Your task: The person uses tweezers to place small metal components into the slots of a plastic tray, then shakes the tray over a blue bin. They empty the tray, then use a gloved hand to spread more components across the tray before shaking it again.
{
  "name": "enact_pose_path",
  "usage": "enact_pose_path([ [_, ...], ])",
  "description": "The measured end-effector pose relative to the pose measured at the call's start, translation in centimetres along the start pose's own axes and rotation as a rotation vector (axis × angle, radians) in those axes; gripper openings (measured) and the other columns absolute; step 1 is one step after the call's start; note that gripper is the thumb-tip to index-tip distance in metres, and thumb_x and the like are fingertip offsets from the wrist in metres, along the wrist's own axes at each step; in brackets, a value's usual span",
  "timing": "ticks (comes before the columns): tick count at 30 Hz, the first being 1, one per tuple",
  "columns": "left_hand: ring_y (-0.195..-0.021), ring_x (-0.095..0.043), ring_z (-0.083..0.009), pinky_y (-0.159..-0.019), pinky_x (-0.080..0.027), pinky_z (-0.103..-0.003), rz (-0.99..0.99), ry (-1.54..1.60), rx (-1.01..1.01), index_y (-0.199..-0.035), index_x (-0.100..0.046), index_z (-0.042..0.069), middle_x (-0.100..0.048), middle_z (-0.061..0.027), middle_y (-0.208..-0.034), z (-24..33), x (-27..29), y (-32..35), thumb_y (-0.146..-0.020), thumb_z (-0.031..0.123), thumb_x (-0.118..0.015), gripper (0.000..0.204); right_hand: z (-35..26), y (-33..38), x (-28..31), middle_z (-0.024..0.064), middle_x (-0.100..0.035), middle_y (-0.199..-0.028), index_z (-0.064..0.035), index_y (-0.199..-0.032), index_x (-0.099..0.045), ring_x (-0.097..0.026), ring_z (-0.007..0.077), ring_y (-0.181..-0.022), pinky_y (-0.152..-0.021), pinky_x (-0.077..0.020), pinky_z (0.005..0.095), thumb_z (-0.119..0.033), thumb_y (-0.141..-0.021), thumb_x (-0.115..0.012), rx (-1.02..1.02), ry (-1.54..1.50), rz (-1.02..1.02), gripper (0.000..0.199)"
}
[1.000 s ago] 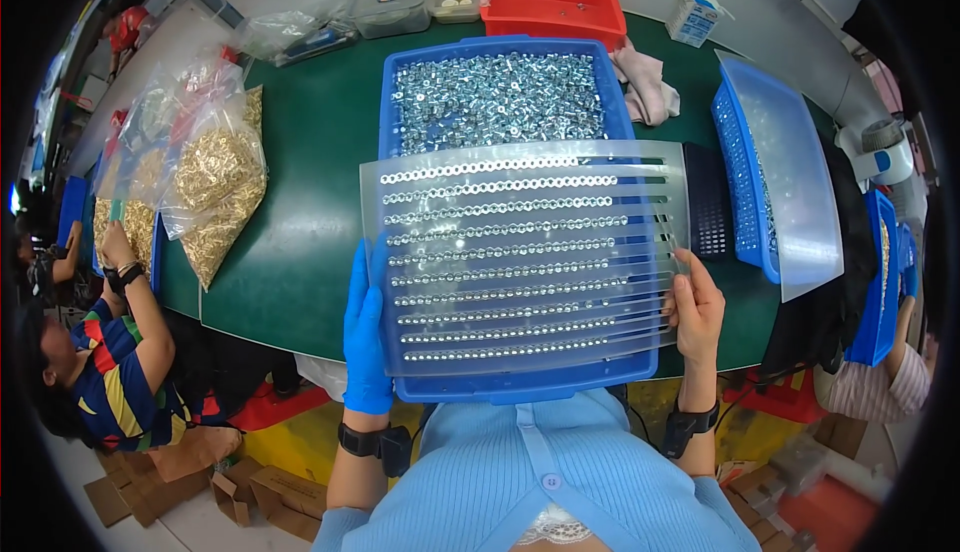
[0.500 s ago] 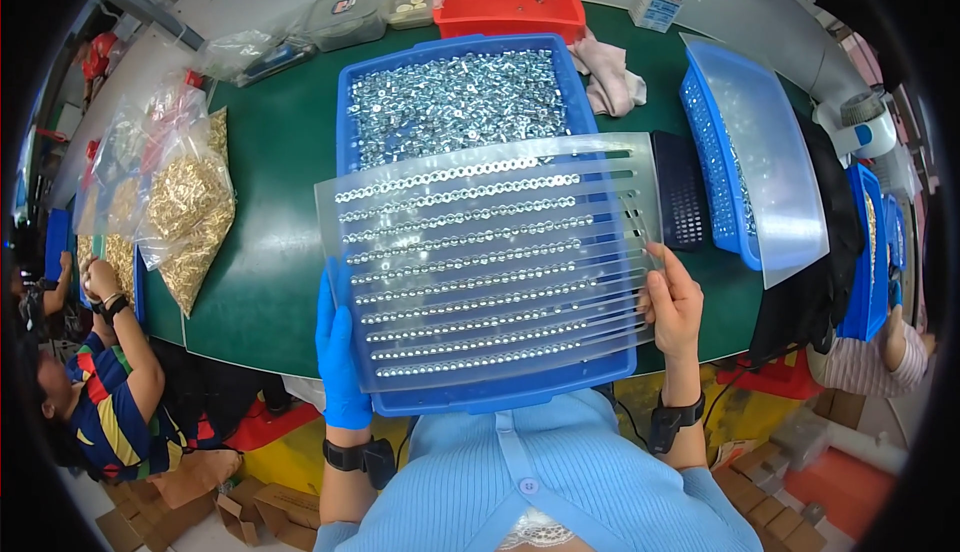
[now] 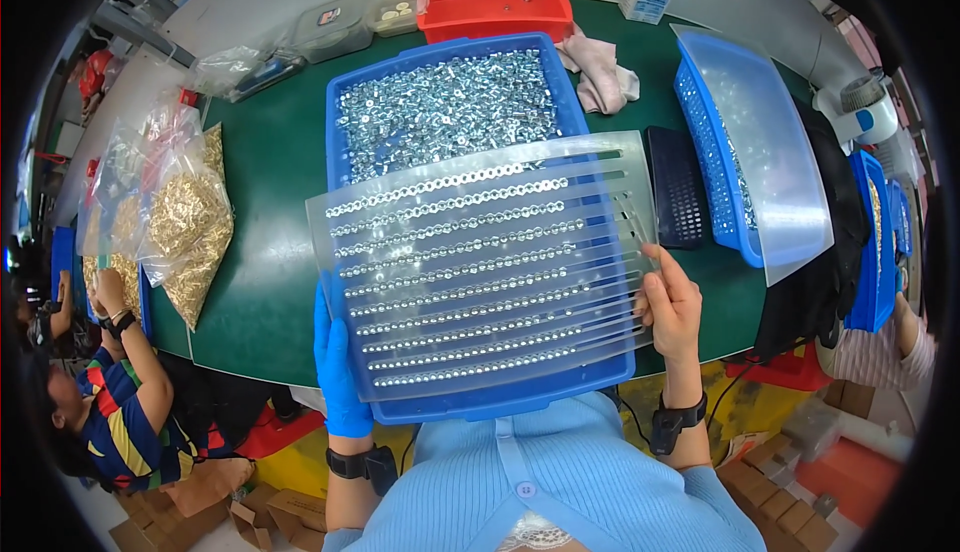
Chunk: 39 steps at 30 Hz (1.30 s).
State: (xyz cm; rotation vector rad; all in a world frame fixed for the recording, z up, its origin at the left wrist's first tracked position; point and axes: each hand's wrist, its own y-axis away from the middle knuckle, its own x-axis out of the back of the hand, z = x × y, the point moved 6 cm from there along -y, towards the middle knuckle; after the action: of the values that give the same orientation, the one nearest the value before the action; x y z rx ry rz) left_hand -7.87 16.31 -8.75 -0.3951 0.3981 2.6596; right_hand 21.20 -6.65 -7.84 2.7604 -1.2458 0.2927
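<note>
A translucent slotted plastic plate [image 3: 600, 252] is held over the near part of a blue tray [image 3: 600, 377]. Rows of small shiny metal nuts [image 3: 455, 242] sit along its slots, and the slots' right ends hold none. My left hand [image 3: 343, 372], in a blue glove, grips the plate's left edge; its fingers partly hide behind the plate. At the right edge my bare right hand [image 3: 670, 302] pinches the plate between thumb and fingers. Loose silvery nuts [image 3: 450, 102] fill the far part of the tray, beyond the plate.
A red bin [image 3: 495, 7] and a pink cloth [image 3: 600, 77] lie beyond the tray. To the right are a dark perforated basket [image 3: 678, 187] and a blue basket [image 3: 712, 152] under another translucent sheet [image 3: 790, 177]. Bags of brass-coloured parts [image 3: 185, 217] lie left, near a co-worker [image 3: 110, 392].
The whole view has shifted slightly. The plate stays in both hands, and its left side tilts a little differently. The grip of each hand looks the same.
</note>
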Motion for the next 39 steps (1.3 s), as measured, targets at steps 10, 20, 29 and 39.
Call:
enact_pose_path([
  [10,-0.129,-0.033,-0.0212,-0.106,-0.03,-0.033,-0.015,-0.04,-0.009,-0.143,-0.019,0.004,-0.027,-0.0105,-0.145,0.7,0.1,0.1,-0.094,0.017,-0.043,0.056,0.2,0.1,0.2,-0.0051,-0.049,-0.059,0.0018,-0.123,-0.05,-0.039,-0.0004,-0.047,-0.042,-0.0303,0.0139,-0.013,-0.094,-0.046,0.006,0.026,0.008,0.033],
  [20,-0.132,-0.028,-0.0205,-0.108,-0.024,-0.032,-0.094,-0.032,0.013,-0.143,-0.017,0.002,-0.024,-0.0105,-0.147,1.2,-0.1,0.1,-0.094,0.014,-0.042,0.056,0.5,0.2,0.2,-0.0038,-0.049,-0.059,0.0024,-0.123,-0.05,-0.042,0.0003,-0.048,-0.042,-0.0315,0.0143,-0.01,-0.094,-0.045,-0.028,0.041,0.034,0.032],
  [29,-0.133,-0.027,-0.0204,-0.109,-0.024,-0.033,-0.094,-0.031,-0.015,-0.142,-0.018,0.001,-0.025,-0.0109,-0.147,0.5,0.9,-0.2,-0.094,0.012,-0.042,0.056,-0.1,0.2,0.1,-0.0032,-0.049,-0.059,0.0017,-0.119,-0.052,-0.041,0.0009,-0.047,-0.042,-0.0319,0.0147,-0.011,-0.093,-0.046,0.013,0.066,0.053,0.029],
  [39,-0.133,-0.028,-0.0213,-0.109,-0.023,-0.033,-0.104,-0.02,0.018,-0.142,-0.019,0.0,-0.027,-0.0113,-0.146,0.5,0.6,-0.4,-0.093,0.012,-0.043,0.055,-0.4,-1.3,-0.2,-0.003,-0.046,-0.059,-0.0052,-0.084,-0.05,-0.04,0.0021,-0.047,-0.043,-0.0309,0.0153,-0.015,-0.094,-0.048,-0.24,-0.139,-0.034,0.014],
])
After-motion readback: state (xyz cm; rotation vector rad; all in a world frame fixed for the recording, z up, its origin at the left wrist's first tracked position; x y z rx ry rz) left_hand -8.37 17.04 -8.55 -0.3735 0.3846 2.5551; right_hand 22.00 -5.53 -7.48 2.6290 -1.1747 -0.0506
